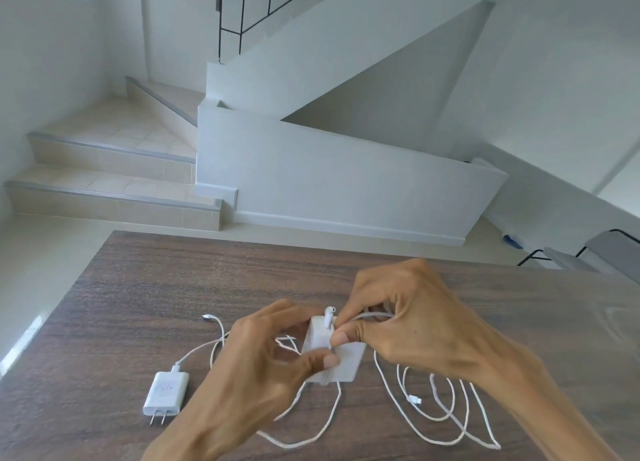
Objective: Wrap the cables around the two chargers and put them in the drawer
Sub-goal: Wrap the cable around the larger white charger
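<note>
Small white plug charger (pixel 166 393) lies untouched on the brown wood table (pixel 138 280). Left hand (pixel 256 367) grips the big white square charger (pixel 334 356) mid-table; right hand (pixel 398 318) pinches its thin white cable (pixel 446 415). Cord looks floppy and light, so I'd grab near the brick.

A single wide-angle head camera looks forward and steeply down from above the near edge of the wooden table (pixel 145 287). It sits close over both hands, low in frame. Beyond the table it faces a tiled staircase (pixel 110 169) and white walls, their lines bent.
</note>
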